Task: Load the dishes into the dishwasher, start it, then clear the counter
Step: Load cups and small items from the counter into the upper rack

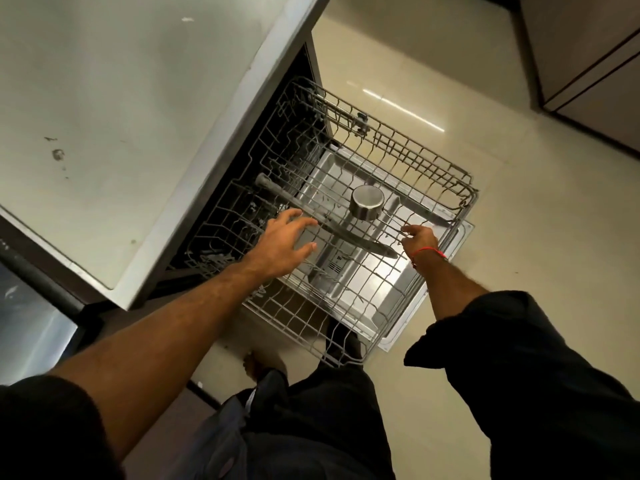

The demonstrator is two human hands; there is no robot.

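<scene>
No writing is readable. The left hand (284, 242) hovers wide, fingers spread, over the pulled-out rack (433, 161). The right hand (420, 241) pinches a rack wire near the steel cup (366, 201) at its middle.

Grey wire rack (346, 299); silver steel cup (366, 201); red wrist thread (426, 251); cream floor (519, 202).

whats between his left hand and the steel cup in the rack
In the head view, only bare rack wires and the grey spray arm beneath them lie between the left hand and the upturned steel cup; no other dishes.
</scene>
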